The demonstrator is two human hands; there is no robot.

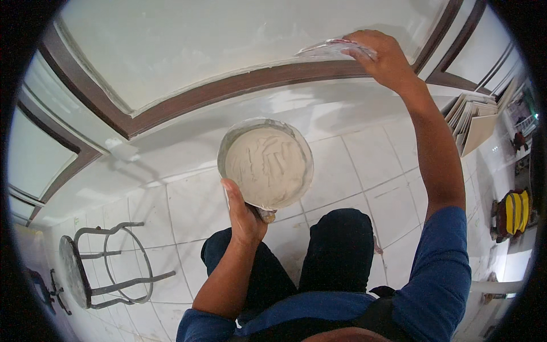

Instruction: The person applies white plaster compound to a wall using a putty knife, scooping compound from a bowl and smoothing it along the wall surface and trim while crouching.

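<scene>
My left hand [244, 219] grips the near side of a round pan [224, 142] and holds it up over the floor. Thick off-white putty [265, 165] with ridges across its surface fills much of it. A rounded brownish piece shows under the rim beside that hand; I cannot tell what it is. At the upper right, my right hand [383, 60] is closed around a flat putty knife [322, 51] smeared with white. Its blade lies at the pale wall panel [228, 40], just above the dark brown moulding [239, 88]. My fingers hide the knife's grip.
A metal-legged stool [74, 273] lies on its side at the left on the white floor tiles [364, 165]. Flat boards [476, 122] lean at the wall on the right. Beyond them sits a yellow and dark item [515, 215]. My knees are below the pan.
</scene>
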